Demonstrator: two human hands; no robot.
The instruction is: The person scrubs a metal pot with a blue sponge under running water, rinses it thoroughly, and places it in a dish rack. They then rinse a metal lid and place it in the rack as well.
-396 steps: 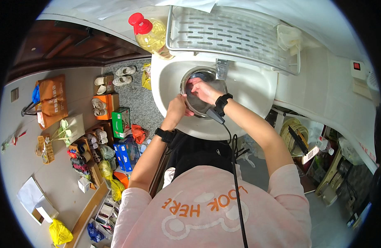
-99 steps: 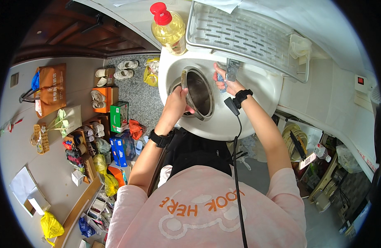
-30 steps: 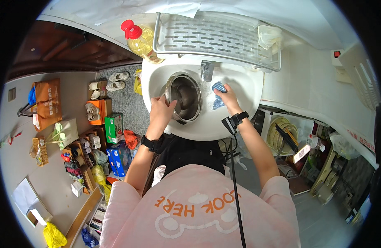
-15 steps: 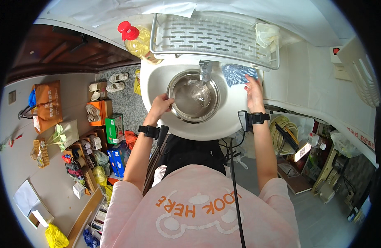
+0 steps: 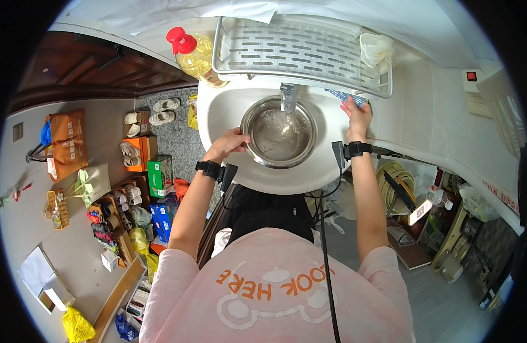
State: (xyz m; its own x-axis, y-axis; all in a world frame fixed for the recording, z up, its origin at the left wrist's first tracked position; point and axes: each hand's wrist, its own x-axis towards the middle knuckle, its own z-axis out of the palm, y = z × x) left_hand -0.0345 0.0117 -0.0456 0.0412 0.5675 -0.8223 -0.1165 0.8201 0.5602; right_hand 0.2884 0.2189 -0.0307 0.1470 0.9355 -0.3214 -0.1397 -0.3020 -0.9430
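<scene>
A round stainless steel bowl (image 5: 279, 164) sits in the white sink (image 5: 219, 111), with water in it that looks stirred up under the metal faucet (image 5: 288, 98). My left hand (image 5: 229, 144) is closed on the bowl's left rim, thumb and fingers pinching the edge. At the sink's back right corner, my right hand (image 5: 358, 119) grips a blue-and-white striped cloth (image 5: 345, 96). The cloth is bunched below the rack's front bar, and part of it is hidden by my fingers.
A metal drying rack (image 5: 298, 51) with a slotted tray stands behind the sink, a pale cloth (image 5: 377, 48) over its right end. Left of it is a bottle of yellow liquid (image 5: 196, 57) with a red cap. A white counter (image 5: 418, 114) runs along the right.
The striped cloth, spread flat before, is now gathered in my right hand, which has moved slightly right and back. In the picture, sink, bowl and rack have shifted slightly right.
</scene>
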